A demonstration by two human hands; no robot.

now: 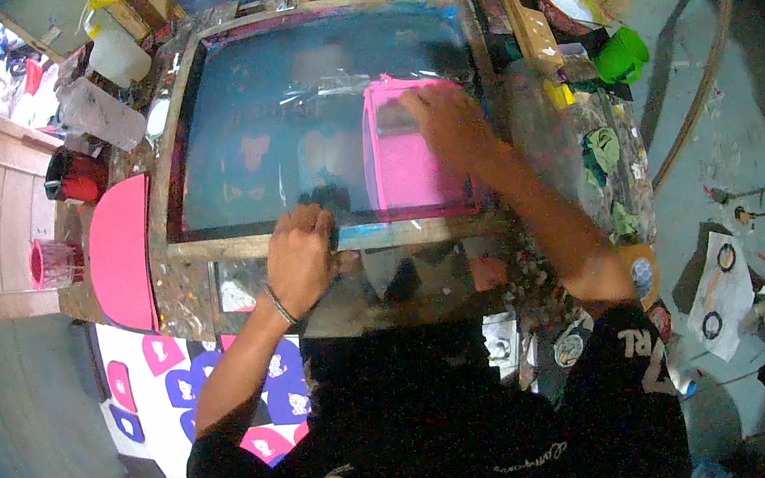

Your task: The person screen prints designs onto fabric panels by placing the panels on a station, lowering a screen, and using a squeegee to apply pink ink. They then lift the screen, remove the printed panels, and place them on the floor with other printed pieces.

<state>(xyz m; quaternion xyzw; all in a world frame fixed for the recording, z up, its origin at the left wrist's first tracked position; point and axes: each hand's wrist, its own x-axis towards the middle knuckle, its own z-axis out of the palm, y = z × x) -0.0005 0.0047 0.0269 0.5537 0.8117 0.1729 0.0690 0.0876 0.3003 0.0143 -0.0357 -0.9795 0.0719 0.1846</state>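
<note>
A screen-printing frame (382, 232) with a translucent blue mesh (235, 93) lies on the bench, a band of bright pink ink (416, 166) on its right part. My right hand (444, 118) is over that pink area, fingers curled on a squeegee (395, 120), which it mostly hides. My left hand (303, 245) grips the frame's front edge, fingers bent over it. Pink sheets (121, 256) lie stacked left of the frame. Faint animal shapes show in the mesh.
Printed pink and purple pieces (188, 384) lie at lower left. A white jug (117, 56), a dark red container (75, 175) and a pink cup (53, 261) stand left; a bowl (569, 2), green cup (621, 57) and green rags (602, 154) sit right, near a hose (694, 92).
</note>
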